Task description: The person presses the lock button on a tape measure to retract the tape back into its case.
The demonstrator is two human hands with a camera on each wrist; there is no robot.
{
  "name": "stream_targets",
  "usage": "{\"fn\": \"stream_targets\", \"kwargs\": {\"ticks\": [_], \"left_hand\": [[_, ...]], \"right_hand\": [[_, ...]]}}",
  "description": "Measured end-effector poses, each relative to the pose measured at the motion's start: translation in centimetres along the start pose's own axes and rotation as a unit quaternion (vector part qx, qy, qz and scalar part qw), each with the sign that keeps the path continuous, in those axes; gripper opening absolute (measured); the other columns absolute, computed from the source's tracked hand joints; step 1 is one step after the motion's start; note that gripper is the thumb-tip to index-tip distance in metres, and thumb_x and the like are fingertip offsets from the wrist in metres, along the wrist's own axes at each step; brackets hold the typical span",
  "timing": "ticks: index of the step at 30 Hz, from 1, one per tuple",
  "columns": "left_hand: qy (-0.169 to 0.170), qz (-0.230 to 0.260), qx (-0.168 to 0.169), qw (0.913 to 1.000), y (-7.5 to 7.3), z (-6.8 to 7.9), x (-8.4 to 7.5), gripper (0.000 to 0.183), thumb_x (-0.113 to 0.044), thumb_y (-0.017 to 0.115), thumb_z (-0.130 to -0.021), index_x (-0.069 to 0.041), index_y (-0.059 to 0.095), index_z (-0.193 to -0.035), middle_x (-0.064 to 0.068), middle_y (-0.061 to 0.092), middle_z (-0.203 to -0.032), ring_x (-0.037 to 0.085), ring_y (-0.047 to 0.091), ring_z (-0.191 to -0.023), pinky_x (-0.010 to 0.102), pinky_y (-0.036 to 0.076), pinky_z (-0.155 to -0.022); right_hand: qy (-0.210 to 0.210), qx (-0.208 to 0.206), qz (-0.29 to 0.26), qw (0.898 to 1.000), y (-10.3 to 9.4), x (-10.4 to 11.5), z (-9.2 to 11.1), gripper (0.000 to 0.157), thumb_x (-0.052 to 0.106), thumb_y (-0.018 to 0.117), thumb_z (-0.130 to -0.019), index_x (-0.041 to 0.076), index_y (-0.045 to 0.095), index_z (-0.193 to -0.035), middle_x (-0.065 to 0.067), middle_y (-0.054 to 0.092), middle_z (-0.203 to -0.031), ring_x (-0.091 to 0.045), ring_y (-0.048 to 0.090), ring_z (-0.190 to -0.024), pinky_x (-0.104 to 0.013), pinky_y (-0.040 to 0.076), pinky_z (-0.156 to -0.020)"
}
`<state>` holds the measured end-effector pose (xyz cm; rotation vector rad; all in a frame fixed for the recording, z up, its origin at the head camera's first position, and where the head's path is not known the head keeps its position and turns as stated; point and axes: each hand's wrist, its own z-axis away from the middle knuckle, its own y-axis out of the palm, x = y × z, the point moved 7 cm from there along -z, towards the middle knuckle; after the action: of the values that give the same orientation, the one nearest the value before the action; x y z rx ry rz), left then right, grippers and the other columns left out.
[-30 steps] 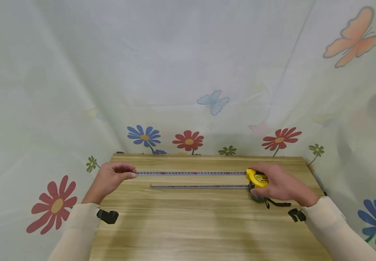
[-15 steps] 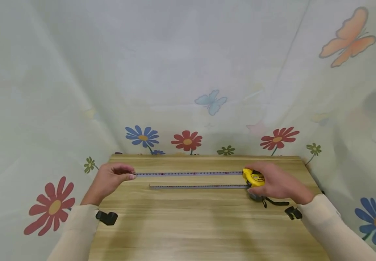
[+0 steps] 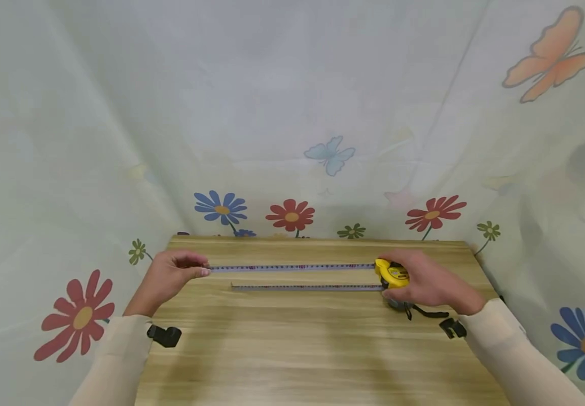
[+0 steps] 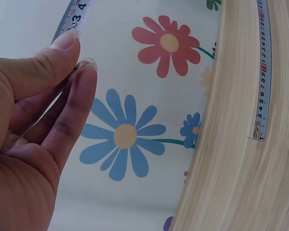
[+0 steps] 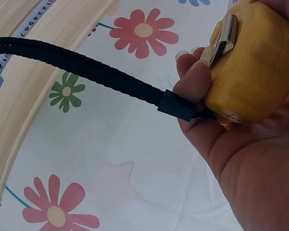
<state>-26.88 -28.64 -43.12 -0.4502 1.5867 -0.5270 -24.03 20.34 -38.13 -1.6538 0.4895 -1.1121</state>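
Note:
My left hand (image 3: 171,279) pinches the free end of a metal tape blade (image 4: 74,21) between thumb and fingertips; its end hook is hidden. The blade runs straight across to a yellow tape measure (image 3: 393,274), which my right hand (image 3: 431,282) grips round its case. In the right wrist view, the yellow case shows a metal clip (image 5: 227,36) and a black wrist strap (image 5: 111,74). Held above the table, this blade lies roughly parallel to a second tape blade (image 3: 302,288) resting on the wood. The second tape's grey case (image 3: 399,305) is mostly hidden below my right hand.
A wood-grain table (image 3: 282,344) spreads beneath both hands. Its back edge meets a pale curtain (image 3: 252,113) printed with flowers and butterflies, which also encloses the left and right sides. Each sleeve carries a black wrist mount (image 3: 165,336).
The right hand and the yellow tape measure have shifted very slightly left. Both holds stay the same, and the tape on the table lies unmoved while the head view drifts a little.

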Motion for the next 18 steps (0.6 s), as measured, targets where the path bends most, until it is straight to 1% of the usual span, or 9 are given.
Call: {"fn": "stream_targets", "kwargs": {"ticks": [3, 6, 11, 13, 18], "left_hand": [[-0.001, 0.001, 0.000, 1.0000, -0.08, -0.09, 0.07, 0.020, -0.023, 0.083, -0.090, -0.013, 0.080, -0.107, 0.008, 0.079, -0.104, 0.018, 0.072, -0.088, 0.024, 0.060, -0.074], [-0.003, 0.004, 0.003, 1.0000, -0.12, -0.06, 0.21, 0.019, -0.023, 0.083, -0.090, -0.013, 0.080, -0.107, 0.007, 0.079, -0.104, 0.018, 0.072, -0.088, 0.025, 0.060, -0.075], [0.001, 0.004, 0.005, 1.0000, 0.08, -0.08, 0.05, 0.018, -0.021, 0.082, -0.092, -0.012, 0.079, -0.108, 0.007, 0.079, -0.105, 0.013, 0.073, -0.088, 0.026, 0.060, -0.075], [0.003, 0.004, 0.005, 1.0000, 0.14, -0.07, -0.07, 0.019, -0.022, 0.082, -0.092, -0.012, 0.080, -0.108, 0.007, 0.079, -0.105, 0.013, 0.073, -0.088, 0.026, 0.060, -0.075], [0.010, 0.012, 0.009, 0.9998, 0.37, -0.01, -0.49, 0.025, -0.023, 0.082, -0.091, -0.008, 0.079, -0.111, 0.008, 0.079, -0.106, 0.015, 0.073, -0.089, 0.026, 0.060, -0.076]], "right_hand": [[0.003, 0.001, -0.003, 1.000, -0.03, 0.00, -0.12, 0.064, 0.025, 0.088, -0.082, 0.006, 0.062, -0.137, 0.001, 0.066, -0.111, -0.014, 0.055, -0.091, -0.026, 0.050, -0.077], [0.006, 0.003, -0.003, 1.000, 0.00, 0.02, -0.24, 0.064, 0.024, 0.088, -0.082, 0.005, 0.062, -0.137, 0.000, 0.066, -0.112, -0.014, 0.055, -0.092, -0.027, 0.049, -0.078], [-0.003, 0.000, 0.004, 1.000, -0.07, 0.16, -0.16, 0.066, 0.028, 0.088, -0.083, 0.006, 0.061, -0.138, 0.000, 0.067, -0.116, -0.014, 0.055, -0.094, -0.028, 0.049, -0.080], [-0.004, -0.001, 0.007, 1.000, -0.09, 0.17, -0.11, 0.066, 0.027, 0.088, -0.082, 0.006, 0.061, -0.138, -0.001, 0.067, -0.117, -0.014, 0.055, -0.094, -0.028, 0.050, -0.080], [0.000, -0.001, 0.008, 1.000, -0.18, 0.14, 0.11, 0.065, 0.027, 0.089, -0.082, 0.005, 0.062, -0.137, 0.000, 0.067, -0.115, -0.013, 0.055, -0.092, -0.027, 0.049, -0.079]]}}
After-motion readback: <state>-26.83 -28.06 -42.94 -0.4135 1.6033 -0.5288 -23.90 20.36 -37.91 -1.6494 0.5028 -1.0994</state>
